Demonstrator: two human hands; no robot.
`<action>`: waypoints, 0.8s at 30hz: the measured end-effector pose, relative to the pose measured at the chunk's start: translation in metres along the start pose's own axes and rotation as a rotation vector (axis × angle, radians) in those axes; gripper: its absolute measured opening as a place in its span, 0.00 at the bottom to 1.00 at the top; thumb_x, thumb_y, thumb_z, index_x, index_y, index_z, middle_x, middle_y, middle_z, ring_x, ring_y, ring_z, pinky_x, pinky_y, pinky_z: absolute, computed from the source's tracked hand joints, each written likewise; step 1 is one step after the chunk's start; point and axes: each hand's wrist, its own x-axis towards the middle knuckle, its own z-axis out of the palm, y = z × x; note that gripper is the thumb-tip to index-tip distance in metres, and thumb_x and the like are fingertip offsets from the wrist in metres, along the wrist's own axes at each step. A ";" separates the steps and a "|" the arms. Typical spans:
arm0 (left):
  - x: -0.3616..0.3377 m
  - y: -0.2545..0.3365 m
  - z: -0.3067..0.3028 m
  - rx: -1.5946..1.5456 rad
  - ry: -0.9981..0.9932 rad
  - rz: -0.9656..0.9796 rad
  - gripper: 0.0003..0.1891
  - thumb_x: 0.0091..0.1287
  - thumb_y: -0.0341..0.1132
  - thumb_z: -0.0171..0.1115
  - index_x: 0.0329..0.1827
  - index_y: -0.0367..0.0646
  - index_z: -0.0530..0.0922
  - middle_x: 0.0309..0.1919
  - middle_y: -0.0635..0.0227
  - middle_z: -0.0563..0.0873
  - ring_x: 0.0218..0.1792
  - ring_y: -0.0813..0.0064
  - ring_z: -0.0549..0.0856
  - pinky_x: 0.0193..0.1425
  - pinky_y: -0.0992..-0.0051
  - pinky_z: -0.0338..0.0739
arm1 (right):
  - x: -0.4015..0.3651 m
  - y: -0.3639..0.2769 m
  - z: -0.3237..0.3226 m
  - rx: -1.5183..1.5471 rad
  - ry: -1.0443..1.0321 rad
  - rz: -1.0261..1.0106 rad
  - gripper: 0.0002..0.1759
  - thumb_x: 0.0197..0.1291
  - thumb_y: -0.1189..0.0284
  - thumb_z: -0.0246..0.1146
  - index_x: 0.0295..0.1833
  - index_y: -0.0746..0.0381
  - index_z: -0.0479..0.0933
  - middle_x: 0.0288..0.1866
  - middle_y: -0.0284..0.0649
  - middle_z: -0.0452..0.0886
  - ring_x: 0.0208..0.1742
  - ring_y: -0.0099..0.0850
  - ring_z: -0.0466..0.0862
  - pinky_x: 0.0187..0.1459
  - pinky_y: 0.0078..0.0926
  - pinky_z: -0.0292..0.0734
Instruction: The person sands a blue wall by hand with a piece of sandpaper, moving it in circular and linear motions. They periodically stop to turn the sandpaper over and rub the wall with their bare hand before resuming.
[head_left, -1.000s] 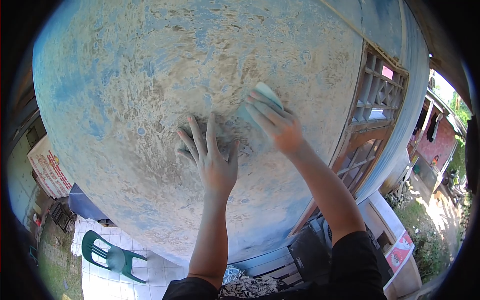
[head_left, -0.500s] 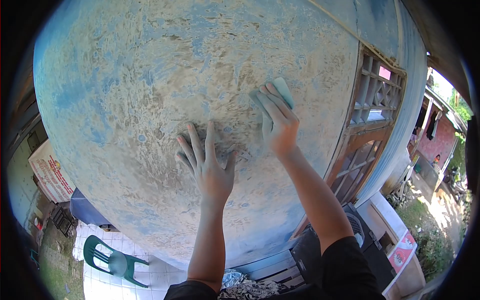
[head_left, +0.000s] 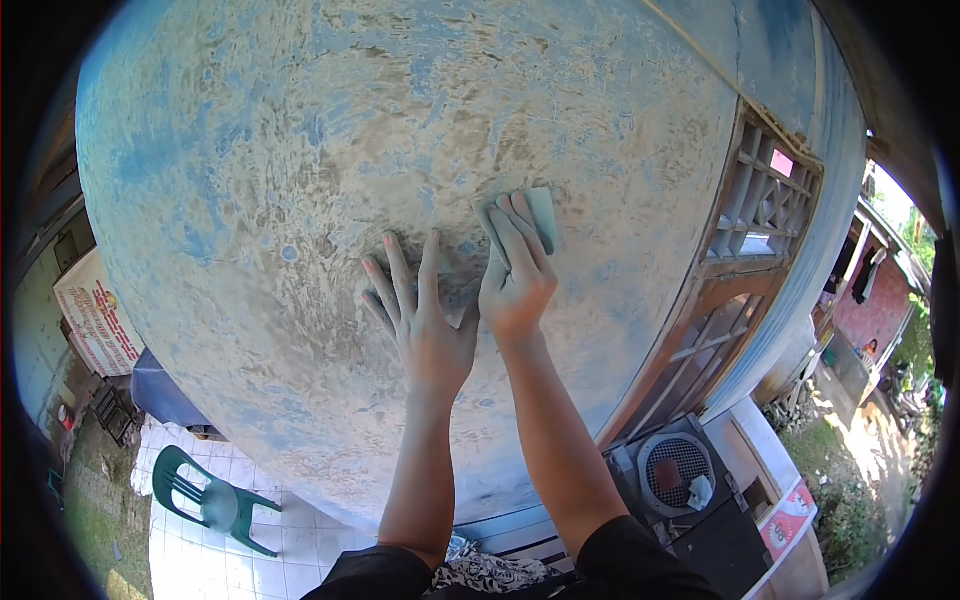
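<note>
A wall [head_left: 260,330] with worn, patchy blue and whitish paint fills the middle of the head view. My left hand [head_left: 425,335] lies against it with the fingers spread, touching a darker, scuffed patch, and holds nothing. Just to its right, my right hand [head_left: 520,275] presses a folded, pale green sheet of sandpaper [head_left: 542,215] to the wall. Its fingers lie over the sheet, part of which sticks out on their right. The side of the sandpaper facing the wall is hidden.
A wooden-framed window [head_left: 745,240] is set in the wall at right. Below it stands a black loudspeaker [head_left: 725,530]. A green plastic chair [head_left: 220,505] stands on white floor tiles [head_left: 180,560] at lower left. A printed banner [head_left: 95,310] hangs farther left.
My right hand has moved left and slightly down with the sandpaper, closer to my left hand. My left hand stays spread on about the same patch. The view has shifted slightly.
</note>
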 end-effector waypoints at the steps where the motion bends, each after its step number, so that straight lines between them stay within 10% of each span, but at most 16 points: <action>1: 0.000 -0.003 -0.002 0.004 -0.002 0.005 0.56 0.62 0.47 0.83 0.92 0.61 0.59 0.93 0.51 0.46 0.91 0.35 0.38 0.88 0.29 0.36 | -0.001 0.007 -0.004 0.000 -0.034 -0.050 0.14 0.71 0.85 0.61 0.55 0.69 0.90 0.57 0.51 0.93 0.69 0.49 0.89 0.71 0.43 0.81; 7: 0.003 -0.018 0.001 0.041 -0.041 0.071 0.58 0.60 0.49 0.84 0.93 0.59 0.57 0.93 0.49 0.45 0.90 0.32 0.37 0.85 0.24 0.34 | 0.027 0.024 -0.011 -0.073 0.206 0.144 0.15 0.73 0.84 0.61 0.57 0.68 0.90 0.57 0.50 0.93 0.70 0.49 0.88 0.69 0.44 0.84; 12: 0.001 -0.021 0.004 0.082 -0.078 0.085 0.60 0.61 0.52 0.84 0.93 0.56 0.55 0.92 0.42 0.43 0.90 0.29 0.35 0.82 0.20 0.29 | -0.005 0.015 -0.023 -0.004 -0.276 -0.242 0.15 0.65 0.84 0.67 0.56 0.66 0.89 0.62 0.46 0.91 0.72 0.44 0.87 0.64 0.40 0.89; 18: 0.000 -0.026 0.004 0.113 -0.063 0.136 0.60 0.61 0.56 0.83 0.93 0.54 0.55 0.92 0.42 0.43 0.89 0.28 0.34 0.82 0.20 0.28 | 0.033 0.059 -0.045 -0.090 -0.179 -0.254 0.19 0.62 0.83 0.70 0.58 0.61 0.89 0.64 0.38 0.91 0.71 0.36 0.88 0.64 0.36 0.90; 24: -0.001 -0.028 0.007 0.081 -0.030 0.125 0.56 0.61 0.58 0.82 0.92 0.58 0.61 0.92 0.46 0.47 0.90 0.29 0.37 0.82 0.19 0.31 | 0.052 0.056 -0.059 -0.037 -0.587 -0.618 0.17 0.64 0.85 0.67 0.56 0.63 0.90 0.62 0.41 0.92 0.70 0.39 0.89 0.69 0.42 0.87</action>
